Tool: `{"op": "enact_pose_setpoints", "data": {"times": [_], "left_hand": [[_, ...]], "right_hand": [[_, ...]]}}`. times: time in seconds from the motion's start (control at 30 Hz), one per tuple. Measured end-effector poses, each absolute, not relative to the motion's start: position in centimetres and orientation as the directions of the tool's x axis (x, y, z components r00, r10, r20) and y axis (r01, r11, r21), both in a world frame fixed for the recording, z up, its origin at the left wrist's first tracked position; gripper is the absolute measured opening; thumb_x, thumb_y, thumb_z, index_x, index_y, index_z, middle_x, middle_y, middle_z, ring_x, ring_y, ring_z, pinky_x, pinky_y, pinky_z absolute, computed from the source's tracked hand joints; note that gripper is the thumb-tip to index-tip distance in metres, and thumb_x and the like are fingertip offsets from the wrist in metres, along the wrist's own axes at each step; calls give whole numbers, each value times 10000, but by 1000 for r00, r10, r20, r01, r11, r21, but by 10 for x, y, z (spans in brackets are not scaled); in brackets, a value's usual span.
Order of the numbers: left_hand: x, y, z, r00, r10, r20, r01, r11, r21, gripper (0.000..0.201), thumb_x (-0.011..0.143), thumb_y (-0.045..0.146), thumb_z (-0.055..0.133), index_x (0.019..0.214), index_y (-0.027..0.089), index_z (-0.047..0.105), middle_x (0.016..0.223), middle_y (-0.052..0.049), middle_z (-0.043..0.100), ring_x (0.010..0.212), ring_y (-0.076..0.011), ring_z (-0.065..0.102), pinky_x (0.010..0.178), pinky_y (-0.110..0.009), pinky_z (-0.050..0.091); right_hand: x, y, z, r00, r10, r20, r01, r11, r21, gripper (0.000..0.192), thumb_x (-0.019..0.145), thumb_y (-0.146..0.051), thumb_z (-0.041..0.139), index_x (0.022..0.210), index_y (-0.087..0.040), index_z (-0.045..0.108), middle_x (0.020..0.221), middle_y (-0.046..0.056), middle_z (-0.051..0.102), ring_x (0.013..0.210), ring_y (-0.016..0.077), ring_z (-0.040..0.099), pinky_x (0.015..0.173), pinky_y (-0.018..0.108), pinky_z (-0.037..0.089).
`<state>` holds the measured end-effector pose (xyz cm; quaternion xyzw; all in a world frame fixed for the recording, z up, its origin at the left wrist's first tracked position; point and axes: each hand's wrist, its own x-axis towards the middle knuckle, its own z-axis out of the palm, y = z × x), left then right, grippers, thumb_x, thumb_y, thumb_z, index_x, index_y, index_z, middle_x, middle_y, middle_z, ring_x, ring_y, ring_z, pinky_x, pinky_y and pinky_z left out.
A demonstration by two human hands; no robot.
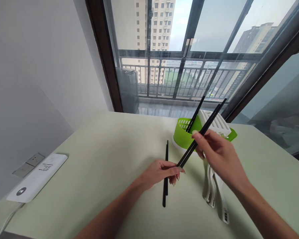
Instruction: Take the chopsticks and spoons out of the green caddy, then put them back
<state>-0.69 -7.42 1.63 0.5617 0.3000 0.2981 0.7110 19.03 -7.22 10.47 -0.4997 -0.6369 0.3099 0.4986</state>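
Here, left hand (161, 172) and right hand (218, 151) pinch black chopsticks (210, 120), partly hiding the green caddy (181, 137), white spoons (212, 192) lying nearby.

Table (107, 142), one, pale green: four lots are being borne directly by its top.
Chopsticks (164, 196), black, two: being supported side by side near the middle, nearly parallel, their central stretch being hidden from view.
Utensil holder (182, 137), one, green with white parts: being carried upright towards the far edge, right of centre.
Spoons (224, 210), white, three handles showing: being borne nearer than the holder, handle ends being directed towards the near side.
Box (38, 177), flat, white, with cord (10, 217): being supported at far left.
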Motion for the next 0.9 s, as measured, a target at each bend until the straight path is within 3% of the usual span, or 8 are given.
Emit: {"op": "enact_pose_setpoints", "data": {"times": [0.13,0.23,0.3,0.4,0.67,0.9], "left_hand": [[-8,-72,11,598,794,-105,-79,189,979,367,883,503,702,779,153,736,718,-10,650,637,-100,568,671,-258,451],[-9,-70,9,562,822,-88,-144,202,969,354,885,500,706,893,151,765,885,-61,703,753,-132,644,644,-242,471],[-10,-69,8,545,834,-84,-190,220,957,378,898,508,690,996,151,763,1001,-99,720,824,-168,704,599,-228,467],[-14,-67,5,547,830,-113,-218,271,938,436,916,534,660,1098,147,742,1073,-139,731,775,-189,748,503,-214,427],[-17,-62,-2,492,866,-92,-280,258,925,447,891,527,701,1073,124,763,889,-93,718,610,-125,665,549,-243,455],[-15,-60,11,386,916,-113,-166,189,968,432,890,530,697,1027,132,797,731,-34,654,536,-84,519,593,-259,418]], "right_hand": [[193,-60,138,73,894,442,312,401,-861,390,932,-541,627,726,-221,541,533,-69,472,476,82,424,434,218,322],[190,-51,154,100,859,503,304,455,-837,336,937,-510,635,779,-216,598,554,-70,476,471,77,444,432,217,328],[188,-45,160,55,851,522,304,484,-821,331,930,-501,650,769,-218,589,563,-69,488,476,75,478,445,214,354],[186,-37,165,-66,867,494,328,486,-810,332,915,-532,655,807,-222,608,590,-57,551,502,87,555,480,216,415],[189,-23,170,-296,871,393,348,481,-805,365,902,-598,633,824,-242,639,646,0,662,554,137,617,507,254,474],[203,-12,166,-221,898,380,361,438,-823,325,898,-552,668,797,-245,628,613,-29,654,555,109,585,506,223,438]]}}
